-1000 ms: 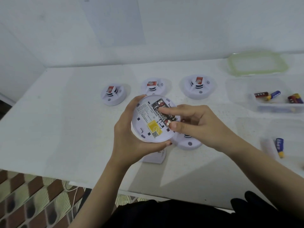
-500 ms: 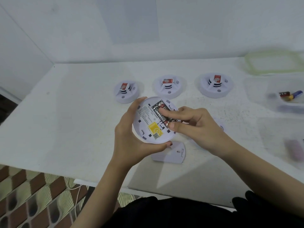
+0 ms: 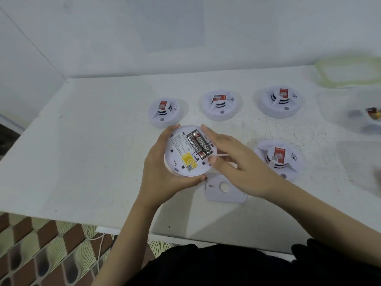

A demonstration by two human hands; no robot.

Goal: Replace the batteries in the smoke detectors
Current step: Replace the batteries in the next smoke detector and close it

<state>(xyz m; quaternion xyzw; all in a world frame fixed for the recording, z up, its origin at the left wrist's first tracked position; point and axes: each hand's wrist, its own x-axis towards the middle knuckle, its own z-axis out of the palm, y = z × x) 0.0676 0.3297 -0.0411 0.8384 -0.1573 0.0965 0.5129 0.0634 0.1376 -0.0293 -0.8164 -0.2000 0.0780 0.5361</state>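
Observation:
My left hand [image 3: 162,172] grips a white round smoke detector [image 3: 185,159], turned back side up above the table. Two black batteries [image 3: 199,145] lie side by side in its open compartment, and a yellow sticker sits below them. My right hand [image 3: 237,168] rests at the detector's right edge with relaxed fingers, its forefinger at the rim above the batteries and its thumb just below them. The detector's white cover plate [image 3: 224,189] lies flat on the table under my right wrist.
Three detectors stand in a row at the back [image 3: 165,112] [image 3: 220,104] [image 3: 281,101], and one more [image 3: 278,157] to the right of my hands. A green-rimmed lid [image 3: 348,71] and a clear box with batteries [image 3: 373,115] are at the far right. The white table [image 3: 92,151] ends near me.
My right hand has lifted its fingers off the batteries and shifted to the detector's right edge, so both batteries now show fully. The view has swung left.

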